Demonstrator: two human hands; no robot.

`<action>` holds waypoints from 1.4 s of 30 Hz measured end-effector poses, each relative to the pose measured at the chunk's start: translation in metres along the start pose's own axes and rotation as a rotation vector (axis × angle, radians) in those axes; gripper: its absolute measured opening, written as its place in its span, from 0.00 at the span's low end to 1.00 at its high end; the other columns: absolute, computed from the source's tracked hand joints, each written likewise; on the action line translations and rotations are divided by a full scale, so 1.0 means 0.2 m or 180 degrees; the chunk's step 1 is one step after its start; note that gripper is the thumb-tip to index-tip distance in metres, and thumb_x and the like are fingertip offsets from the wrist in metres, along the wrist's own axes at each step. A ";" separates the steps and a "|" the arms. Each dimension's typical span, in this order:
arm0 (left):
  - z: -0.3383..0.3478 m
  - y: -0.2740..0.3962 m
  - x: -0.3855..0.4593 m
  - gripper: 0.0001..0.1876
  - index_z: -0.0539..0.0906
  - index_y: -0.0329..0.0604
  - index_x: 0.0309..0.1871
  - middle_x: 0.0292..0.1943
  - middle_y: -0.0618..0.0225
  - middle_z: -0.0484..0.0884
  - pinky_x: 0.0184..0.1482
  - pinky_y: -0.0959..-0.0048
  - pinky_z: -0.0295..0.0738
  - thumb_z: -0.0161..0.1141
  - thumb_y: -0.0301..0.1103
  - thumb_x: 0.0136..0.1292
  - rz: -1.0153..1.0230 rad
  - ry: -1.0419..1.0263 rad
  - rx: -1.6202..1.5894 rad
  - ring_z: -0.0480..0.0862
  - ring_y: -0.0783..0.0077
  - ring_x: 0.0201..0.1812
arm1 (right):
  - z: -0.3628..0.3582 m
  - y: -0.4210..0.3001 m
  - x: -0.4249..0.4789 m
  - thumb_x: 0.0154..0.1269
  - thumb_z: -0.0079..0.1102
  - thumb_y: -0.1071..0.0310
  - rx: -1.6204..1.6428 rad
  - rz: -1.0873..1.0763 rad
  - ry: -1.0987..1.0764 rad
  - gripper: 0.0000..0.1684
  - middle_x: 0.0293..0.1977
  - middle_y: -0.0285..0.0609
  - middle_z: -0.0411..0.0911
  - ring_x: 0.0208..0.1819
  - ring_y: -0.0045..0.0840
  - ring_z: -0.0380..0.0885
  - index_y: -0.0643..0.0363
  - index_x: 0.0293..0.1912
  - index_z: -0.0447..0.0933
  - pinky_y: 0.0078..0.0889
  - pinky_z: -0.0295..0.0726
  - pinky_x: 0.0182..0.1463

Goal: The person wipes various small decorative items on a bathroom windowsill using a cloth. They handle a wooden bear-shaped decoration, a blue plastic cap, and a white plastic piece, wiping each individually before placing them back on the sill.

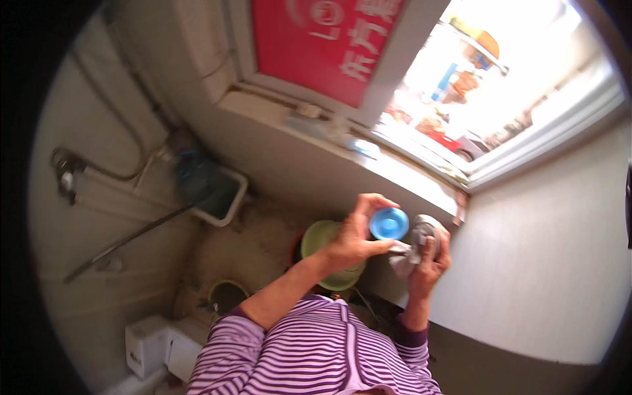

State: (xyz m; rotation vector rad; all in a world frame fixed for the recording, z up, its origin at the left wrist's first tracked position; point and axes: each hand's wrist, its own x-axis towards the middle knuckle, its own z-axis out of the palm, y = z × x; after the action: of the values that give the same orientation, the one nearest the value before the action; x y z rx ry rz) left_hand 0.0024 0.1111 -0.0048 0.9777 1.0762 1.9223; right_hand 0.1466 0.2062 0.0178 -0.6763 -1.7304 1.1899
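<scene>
My left hand (351, 239) grips a small round blue plastic piece (389, 223), a lid or shallow cup, by its edge between thumb and fingers. Its round face with a raised middle is turned up to me. Close beside it on the right, my right hand (430, 266) is closed around a wadded grey-white cloth (423, 234). A loose end of the cloth hangs toward the left thumb. Whether something is wrapped inside the cloth is hidden. Both hands are in the air, below the windowsill.
A pale green basin (323, 237) stands on the floor under my left forearm. The windowsill (405, 177) bears small items, below a red panel (321, 44) with writing. At left are a white-rimmed tub (237, 197), a long rod (128, 242) and a wall hose (106, 173). A white box (145, 345) sits lower left.
</scene>
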 end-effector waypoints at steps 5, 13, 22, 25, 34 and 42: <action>-0.01 0.02 0.01 0.41 0.60 0.44 0.66 0.62 0.62 0.68 0.68 0.68 0.65 0.69 0.14 0.51 -0.0157 -0.0062 -0.0112 0.70 0.69 0.65 | -0.04 -0.03 0.01 0.68 0.59 0.75 -0.0123 -0.0298 -0.0069 0.14 0.55 0.50 0.75 0.56 0.36 0.76 0.66 0.53 0.79 0.35 0.74 0.61; 0.00 0.04 0.00 0.40 0.64 0.42 0.65 0.62 0.59 0.72 0.68 0.67 0.69 0.72 0.17 0.49 0.0181 -0.0447 0.1276 0.74 0.66 0.65 | 0.00 -0.14 0.11 0.55 0.68 0.70 -0.2111 -0.1393 -0.0980 0.22 0.50 0.49 0.77 0.46 0.40 0.80 0.53 0.52 0.80 0.38 0.83 0.43; 0.00 0.00 0.05 0.38 0.67 0.42 0.64 0.60 0.55 0.76 0.62 0.63 0.75 0.73 0.20 0.48 0.0885 -0.0206 0.2208 0.78 0.55 0.62 | -0.02 -0.21 0.01 0.57 0.68 0.69 -0.2003 -0.0855 -0.1108 0.19 0.46 0.51 0.77 0.43 0.42 0.80 0.55 0.50 0.80 0.39 0.83 0.40; 0.02 -0.03 0.07 0.38 0.67 0.41 0.64 0.60 0.53 0.75 0.60 0.61 0.77 0.72 0.18 0.47 0.0779 -0.0227 0.2066 0.79 0.50 0.59 | 0.01 -0.19 0.01 0.54 0.69 0.69 -0.1977 -0.1153 -0.1099 0.23 0.48 0.52 0.77 0.45 0.42 0.80 0.53 0.52 0.79 0.39 0.84 0.42; 0.15 -0.27 0.27 0.38 0.64 0.40 0.67 0.62 0.62 0.68 0.67 0.70 0.67 0.71 0.16 0.54 -0.0164 -0.0232 0.1048 0.71 0.70 0.64 | -0.29 0.04 -0.04 0.59 0.68 0.71 -0.1896 -0.0368 0.0331 0.15 0.46 0.49 0.78 0.44 0.43 0.81 0.57 0.47 0.82 0.39 0.82 0.45; 0.45 -0.68 0.65 0.37 0.70 0.46 0.67 0.59 0.60 0.78 0.60 0.64 0.72 0.75 0.33 0.54 0.0165 -0.0219 0.2041 0.77 0.64 0.60 | -0.45 0.15 -0.11 0.62 0.66 0.73 -0.1672 -0.0078 0.0611 0.15 0.47 0.52 0.78 0.44 0.45 0.81 0.60 0.50 0.81 0.40 0.81 0.46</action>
State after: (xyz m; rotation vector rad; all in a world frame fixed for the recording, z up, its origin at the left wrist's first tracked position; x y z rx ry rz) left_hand 0.0492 0.3073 -0.0583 1.4078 1.6869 1.5837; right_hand 0.2356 0.2377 -0.0064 -1.0384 -1.8880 0.6220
